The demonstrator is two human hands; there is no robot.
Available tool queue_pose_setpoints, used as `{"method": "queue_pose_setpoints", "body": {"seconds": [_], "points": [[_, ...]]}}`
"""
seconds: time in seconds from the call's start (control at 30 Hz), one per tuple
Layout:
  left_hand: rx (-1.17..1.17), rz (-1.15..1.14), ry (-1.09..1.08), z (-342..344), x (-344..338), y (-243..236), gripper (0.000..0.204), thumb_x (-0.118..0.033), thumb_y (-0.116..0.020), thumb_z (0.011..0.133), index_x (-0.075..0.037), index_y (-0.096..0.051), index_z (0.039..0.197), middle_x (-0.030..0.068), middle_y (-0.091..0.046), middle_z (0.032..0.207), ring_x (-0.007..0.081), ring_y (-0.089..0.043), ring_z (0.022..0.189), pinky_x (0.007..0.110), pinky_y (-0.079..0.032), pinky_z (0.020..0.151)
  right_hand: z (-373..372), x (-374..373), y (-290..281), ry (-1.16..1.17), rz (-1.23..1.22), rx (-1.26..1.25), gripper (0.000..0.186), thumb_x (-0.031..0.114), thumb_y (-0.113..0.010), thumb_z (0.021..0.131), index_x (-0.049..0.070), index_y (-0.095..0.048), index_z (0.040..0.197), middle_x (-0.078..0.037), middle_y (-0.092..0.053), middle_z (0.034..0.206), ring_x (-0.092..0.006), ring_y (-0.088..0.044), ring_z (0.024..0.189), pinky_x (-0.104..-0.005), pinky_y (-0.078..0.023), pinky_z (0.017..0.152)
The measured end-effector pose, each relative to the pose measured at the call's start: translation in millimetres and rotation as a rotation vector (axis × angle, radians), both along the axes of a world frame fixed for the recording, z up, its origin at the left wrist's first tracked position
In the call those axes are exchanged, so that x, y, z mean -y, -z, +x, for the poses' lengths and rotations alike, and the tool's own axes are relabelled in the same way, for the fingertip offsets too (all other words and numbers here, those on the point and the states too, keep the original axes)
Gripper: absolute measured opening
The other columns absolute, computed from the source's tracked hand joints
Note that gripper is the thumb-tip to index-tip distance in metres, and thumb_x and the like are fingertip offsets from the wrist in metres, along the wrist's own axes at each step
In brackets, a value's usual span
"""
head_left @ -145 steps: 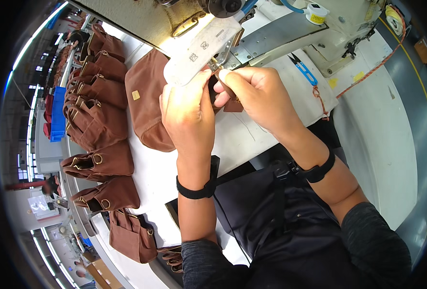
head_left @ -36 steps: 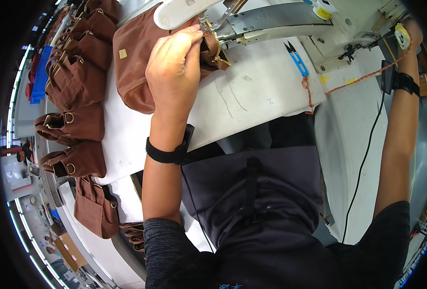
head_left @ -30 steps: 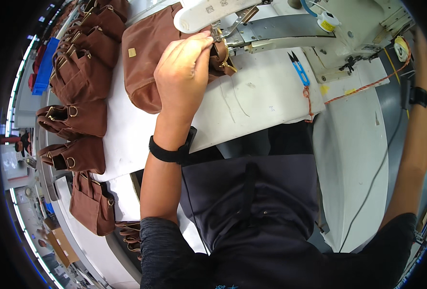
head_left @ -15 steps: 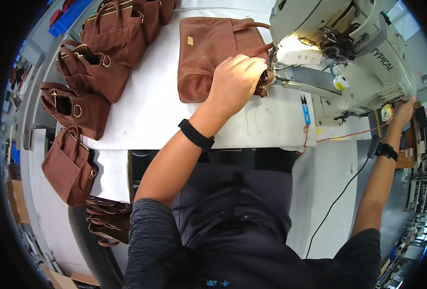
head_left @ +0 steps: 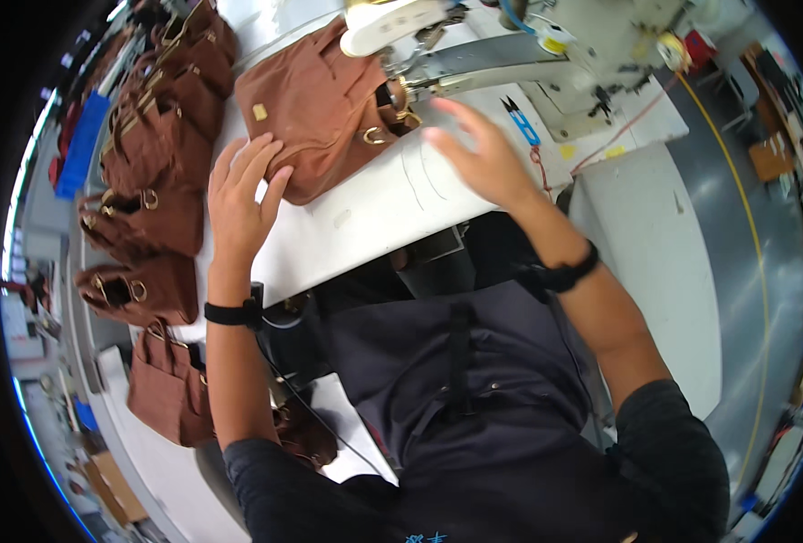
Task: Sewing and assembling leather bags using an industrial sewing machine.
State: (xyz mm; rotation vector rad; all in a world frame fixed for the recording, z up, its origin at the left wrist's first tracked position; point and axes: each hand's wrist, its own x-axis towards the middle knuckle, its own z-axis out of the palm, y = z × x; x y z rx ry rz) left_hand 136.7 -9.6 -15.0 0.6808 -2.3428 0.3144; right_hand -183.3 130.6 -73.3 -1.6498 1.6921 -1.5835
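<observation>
- Main thing here is a brown bag (head_left: 306,109), lying on the white bench (head_left: 329,249) a bit back from the front edge, between the row of other bags and the sewing machine (head_left: 623,63).
- Left grip (head_left: 243,185) is a bare hand, released: fingers loosely spread at the bag's front-left corner. Fingertips look like they're touching the fabric, but can't swear there's any pressure.
- Right grip (head_left: 483,154), also a bare hand, is released too, fingers apart with nothing in them. It's kinda blurry, just beside the bag's opening end, over the bench's front part.
- Bag's got a small gold tag (head_left: 259,112) on its side and a gold ring (head_left: 373,136) near the opening.
- Gold zipper (head_left: 407,98) sits right at the tip of the machine's metal arm (head_left: 501,61); too smeary to say if they touch.
- Blue snips (head_left: 522,125) lie near the bench's front-right corner, blades pointing to the back, tied to an orange cord (head_left: 538,165).
- Couple of loose threads (head_left: 413,176) between bag and front edge.
- More brown bags (head_left: 157,213) lined up along the bench's left edge, gold rings showing.
- Black bands (head_left: 229,313) on both wrists.
</observation>
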Motion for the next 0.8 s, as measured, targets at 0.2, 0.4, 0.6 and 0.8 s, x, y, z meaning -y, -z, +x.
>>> {"method": "queue_pose_setpoints", "body": {"seconds": [0.2,0.4,0.6,0.8], "points": [[0.055,0.035,0.029,4.0,-9.3,-19.0,0.019,-0.015,-0.078,0.096,-0.006,-0.082,0.112,0.0081,-0.081,0.117,0.0324,-0.071,0.125,0.046,-0.050,0.110,46.8,29.7,-9.2,-0.187,0.023,0.624,0.034,0.033,-0.071,0.108,0.001,-0.078,0.112,0.002,-0.073,0.099,-0.0050,-0.060,0.094,-0.0237,-0.047,0.087],[0.200,0.045,0.002,-8.6,-76.6,-72.4,0.011,-0.011,-0.080,0.090,-0.003,-0.080,0.098,0.0110,-0.080,0.101,0.0311,-0.076,0.102,0.045,-0.053,0.103,30.2,17.3,-38.9,-0.182,0.072,0.757,0.029,0.028,-0.073,0.107,0.001,-0.078,0.098,0.005,-0.070,0.090,-0.0023,-0.057,0.084,-0.0210,-0.045,0.076],[0.298,0.189,-0.038,-42.7,-123.6,-127.7,0.015,-0.004,-0.078,0.081,-0.002,-0.064,0.076,0.0118,-0.070,0.080,0.0331,-0.070,0.078,0.044,-0.053,0.075,7.8,16.8,-59.6,0.155,-0.106,-0.079,0.015,0.007,-0.074,0.093,0.009,-0.075,0.108,-0.005,-0.071,0.085,-0.0142,-0.066,0.077,-0.0294,-0.050,0.070],[0.431,0.389,0.005,-85.2,-143.7,-149.3,0.015,0.001,-0.073,0.080,0.003,-0.059,0.074,0.0128,-0.064,0.075,0.0302,-0.057,0.066,0.040,-0.045,0.062,-24.8,29.2,-61.1,0.145,-0.377,-0.715,0.007,0.018,-0.071,0.091,0.011,-0.073,0.092,-0.004,-0.064,0.093,-0.0232,-0.061,0.093,-0.0398,-0.047,0.088]]}}
